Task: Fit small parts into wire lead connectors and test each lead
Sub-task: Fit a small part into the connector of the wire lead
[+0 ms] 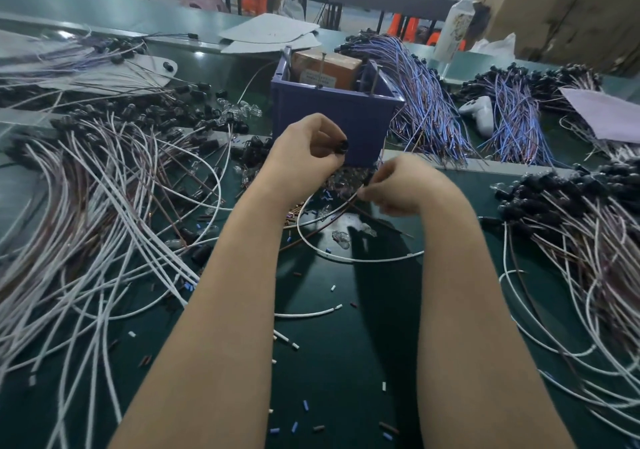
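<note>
Fitting a part into a lead appears to be the step in hand at a green bench [346, 344] littered with wire offcuts. The person's left hand [304, 152] is raised just in front of a blue box [332, 116], its fingers and thumb curled tight around a black connector [343, 146]. The right hand [398, 190], a little lower and near the left, has its fingertips pinched together on a white lead [346, 258] that loops down onto the bench. Whether that lead runs into the connector cannot be told, as the hands hide the join. Small clear parts [341, 237] lie on the bench just below the hands. Leads with black ends are heaped to the left [104, 188] and right [571, 226], and blue-violet bundles [426, 102] lie beyond the box.

By this reading, the next move calls for a steady grip on the connector and a straight push to seat the piece. The lead would then go to the box, apparently the tester.
</note>
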Demonstrator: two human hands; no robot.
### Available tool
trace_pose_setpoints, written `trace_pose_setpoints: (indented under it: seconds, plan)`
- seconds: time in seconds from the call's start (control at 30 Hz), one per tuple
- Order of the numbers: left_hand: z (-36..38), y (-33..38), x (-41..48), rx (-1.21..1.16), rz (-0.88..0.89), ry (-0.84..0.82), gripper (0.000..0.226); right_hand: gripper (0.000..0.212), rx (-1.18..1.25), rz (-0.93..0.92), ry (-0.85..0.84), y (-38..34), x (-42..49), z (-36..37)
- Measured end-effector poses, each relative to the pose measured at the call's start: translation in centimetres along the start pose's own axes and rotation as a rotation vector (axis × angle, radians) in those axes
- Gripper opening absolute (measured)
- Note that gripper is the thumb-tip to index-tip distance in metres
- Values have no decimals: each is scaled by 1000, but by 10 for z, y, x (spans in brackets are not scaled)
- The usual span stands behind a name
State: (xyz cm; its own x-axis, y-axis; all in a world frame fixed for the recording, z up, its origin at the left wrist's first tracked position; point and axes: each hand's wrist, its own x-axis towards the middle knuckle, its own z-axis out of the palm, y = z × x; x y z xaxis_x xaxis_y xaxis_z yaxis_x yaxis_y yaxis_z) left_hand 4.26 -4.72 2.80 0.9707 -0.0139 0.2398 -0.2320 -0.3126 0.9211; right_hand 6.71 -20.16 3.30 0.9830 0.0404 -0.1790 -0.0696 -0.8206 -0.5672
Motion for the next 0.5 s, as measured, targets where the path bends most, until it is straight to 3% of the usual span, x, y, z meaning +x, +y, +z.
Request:
trace_pose_setpoints:
  seconds: [0.1,0.23,0.37,0.5]
  plan:
    - [-1,-1,-1,-12,7,-8,22,27,-96,110,-243,1,-9,-5]
    - [-2,-3,0,-18,10,-20,21,23,-106,137,-305,-2,-7,4]
    - [-3,-4,1,-8,2,-14,17,17,-38,23,-174,-2,-2,6]
    - [-3,-4,3,10,10,12,16,14,247,-146,86,-9,4,11]
